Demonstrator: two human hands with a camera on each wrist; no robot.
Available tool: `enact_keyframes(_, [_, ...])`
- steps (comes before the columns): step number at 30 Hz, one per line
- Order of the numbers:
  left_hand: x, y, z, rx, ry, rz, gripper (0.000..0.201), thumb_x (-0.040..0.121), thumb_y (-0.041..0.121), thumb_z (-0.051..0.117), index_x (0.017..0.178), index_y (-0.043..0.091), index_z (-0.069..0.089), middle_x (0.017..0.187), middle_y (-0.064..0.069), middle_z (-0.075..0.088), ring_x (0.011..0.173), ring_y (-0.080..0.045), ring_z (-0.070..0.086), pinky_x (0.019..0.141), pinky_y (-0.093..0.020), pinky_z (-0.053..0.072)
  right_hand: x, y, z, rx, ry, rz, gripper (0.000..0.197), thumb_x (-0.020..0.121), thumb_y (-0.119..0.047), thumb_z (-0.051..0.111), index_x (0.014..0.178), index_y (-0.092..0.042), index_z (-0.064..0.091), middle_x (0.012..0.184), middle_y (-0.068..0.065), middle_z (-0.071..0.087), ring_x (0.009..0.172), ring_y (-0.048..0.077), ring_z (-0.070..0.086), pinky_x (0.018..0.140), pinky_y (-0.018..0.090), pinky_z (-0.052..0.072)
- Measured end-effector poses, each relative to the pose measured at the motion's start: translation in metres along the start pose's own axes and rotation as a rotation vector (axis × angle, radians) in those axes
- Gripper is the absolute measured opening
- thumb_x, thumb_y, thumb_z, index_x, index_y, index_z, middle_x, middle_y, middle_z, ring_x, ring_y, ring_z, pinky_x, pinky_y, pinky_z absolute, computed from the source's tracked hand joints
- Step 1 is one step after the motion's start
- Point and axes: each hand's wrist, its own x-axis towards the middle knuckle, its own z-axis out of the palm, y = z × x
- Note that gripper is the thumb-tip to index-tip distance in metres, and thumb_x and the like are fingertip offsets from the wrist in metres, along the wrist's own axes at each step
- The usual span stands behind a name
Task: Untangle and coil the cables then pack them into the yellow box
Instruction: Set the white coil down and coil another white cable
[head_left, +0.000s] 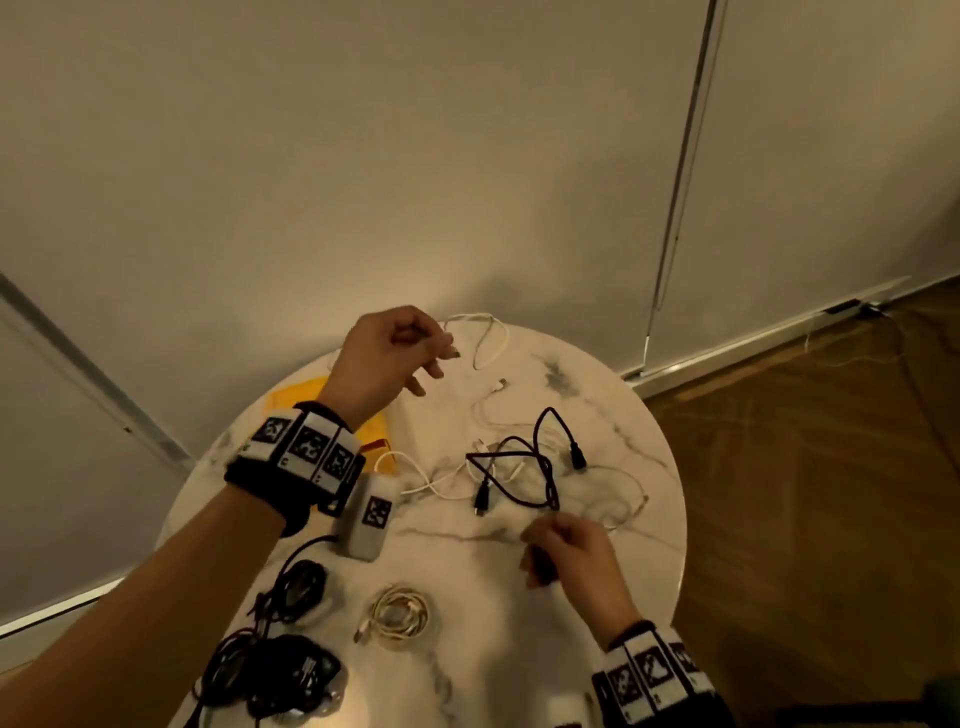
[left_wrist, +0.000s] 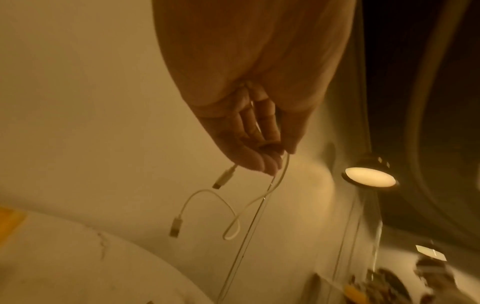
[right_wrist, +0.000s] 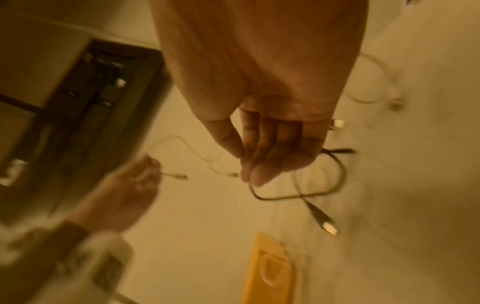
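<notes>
Two hands work over a round marble table (head_left: 597, 613). The left hand (head_left: 387, 358) pinches a short white USB cable (head_left: 488, 338), light and limp, near its plug, lifted at the far side. The right hand (head_left: 569, 551) pinches a black cable (head_left: 530, 462) at centre. The yellow box (head_left: 306, 397) lies far left.

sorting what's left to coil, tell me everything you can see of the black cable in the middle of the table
The black cable is thin, round and rubbery-looking, with a dark moulded plug at each visible end. It lies uncoiled in loose crossing loops on the marble table, tangled over white cables. One plug points toward the near side, the other lies at the right of the loops. The right hand pinches its near loop.
</notes>
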Motion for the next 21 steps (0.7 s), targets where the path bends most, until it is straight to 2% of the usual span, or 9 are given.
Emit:
enact_keyframes(3, [-0.024, -0.015, 0.005, 0.179, -0.047, 0.083, 0.012, 0.087, 0.017, 0.069, 0.079, 0.009, 0.065, 0.068, -0.001, 0.069, 0.056, -0.008, 0.059, 0.049, -0.022, 0.047, 0.005, -0.047, -0.004, 0.011, 0.119, -0.256, 0.013, 0.091, -0.002, 0.058, 0.099, -0.009, 0.066, 0.085, 0.006, 0.072, 0.062, 0.02, 0.066, 0.054, 0.026, 0.047])
enact_keyframes(5, [-0.042, -0.019, 0.01, 0.158, -0.069, 0.103, 0.013, 0.087, 0.017, 0.07, 0.078, 0.01, 0.065, 0.067, -0.002, 0.068, 0.055, -0.008, 0.058, 0.054, -0.022, 0.049, 0.008, -0.07, -0.001, -0.089, 0.124, -0.418, 0.034, 0.087, -0.012, 0.068, 0.118, -0.023, 0.06, 0.113, -0.008, 0.061, 0.084, 0.01, 0.066, 0.065, 0.022, 0.051])
enact_keyframes(7, [-0.058, -0.019, 0.013, 0.08, -0.066, 0.101, 0.012, 0.087, 0.016, 0.07, 0.077, 0.01, 0.064, 0.066, -0.003, 0.067, 0.054, -0.007, 0.057, 0.054, -0.022, 0.047, 0.011, -0.085, 0.009, -0.266, 0.063, -0.541, 0.045, 0.083, -0.022, 0.074, 0.124, -0.029, 0.056, 0.123, -0.014, 0.051, 0.1, 0.001, 0.059, 0.08, 0.015, 0.049])
enact_keyframes(9, [-0.071, -0.019, 0.012, -0.005, -0.022, 0.096, 0.015, 0.085, 0.021, 0.072, 0.076, 0.013, 0.064, 0.062, -0.001, 0.065, 0.052, -0.008, 0.055, 0.053, -0.022, 0.045, 0.01, -0.09, 0.023, -0.341, 0.02, -0.6, 0.032, 0.084, -0.026, 0.073, 0.114, -0.028, 0.062, 0.115, -0.013, 0.059, 0.103, 0.0, 0.057, 0.086, 0.016, 0.045])
enact_keyframes(12, [-0.087, -0.022, 0.001, -0.034, 0.05, 0.118, 0.021, 0.08, 0.038, 0.068, 0.074, 0.018, 0.064, 0.066, 0.0, 0.066, 0.056, -0.024, 0.053, 0.053, -0.032, 0.045, 0.01, -0.093, 0.036, -0.231, 0.044, -0.623, 0.005, 0.088, -0.019, 0.069, 0.089, -0.023, 0.066, 0.087, -0.012, 0.068, 0.088, 0.008, 0.064, 0.085, 0.032, 0.049])
enact_keyframes(15, [-0.106, -0.028, -0.007, -0.121, 0.02, 0.055, 0.016, 0.087, 0.033, 0.061, 0.077, 0.022, 0.066, 0.087, -0.009, 0.07, 0.08, -0.032, 0.061, 0.07, -0.043, 0.048, 0.009, -0.102, 0.043, -0.078, -0.037, -0.649, 0.005, 0.087, -0.01, 0.068, 0.087, -0.014, 0.069, 0.076, -0.004, 0.069, 0.072, 0.016, 0.067, 0.072, 0.031, 0.053])
enact_keyframes(17, [-0.12, -0.025, -0.005, -0.464, -0.089, -0.086, 0.02, 0.09, 0.024, 0.054, 0.075, 0.012, 0.061, 0.084, -0.015, 0.067, 0.084, -0.03, 0.061, 0.078, -0.039, 0.049, 0.006, -0.107, 0.05, 0.028, -0.121, -0.598, 0.006, 0.088, -0.007, 0.068, 0.089, -0.01, 0.072, 0.065, 0.005, 0.067, 0.056, 0.02, 0.063, 0.058, 0.03, 0.051])
enact_keyframes(19, [-0.132, -0.019, -0.005, -0.836, -0.208, -0.21, 0.019, 0.087, 0.027, 0.061, 0.078, 0.01, 0.058, 0.073, -0.012, 0.06, 0.072, -0.025, 0.059, 0.073, -0.035, 0.05, 0.003, -0.104, 0.06, 0.089, -0.181, -0.515, 0.009, 0.09, -0.008, 0.065, 0.092, -0.01, 0.074, 0.054, 0.011, 0.059, 0.041, 0.023, 0.051, 0.045, 0.029, 0.046])
enact_keyframes(21, [-0.14, -0.019, -0.003, -1.018, -0.236, -0.248, 0.023, 0.081, 0.028, 0.07, 0.09, 0.009, 0.062, 0.065, -0.005, 0.054, 0.062, -0.019, 0.055, 0.064, -0.032, 0.052, 0.001, -0.089, 0.068, 0.099, -0.211, -0.427, 0.013, 0.092, -0.012, 0.063, 0.097, -0.009, 0.074, 0.046, 0.01, 0.05, 0.035, 0.02, 0.04, 0.037, 0.023, 0.034])
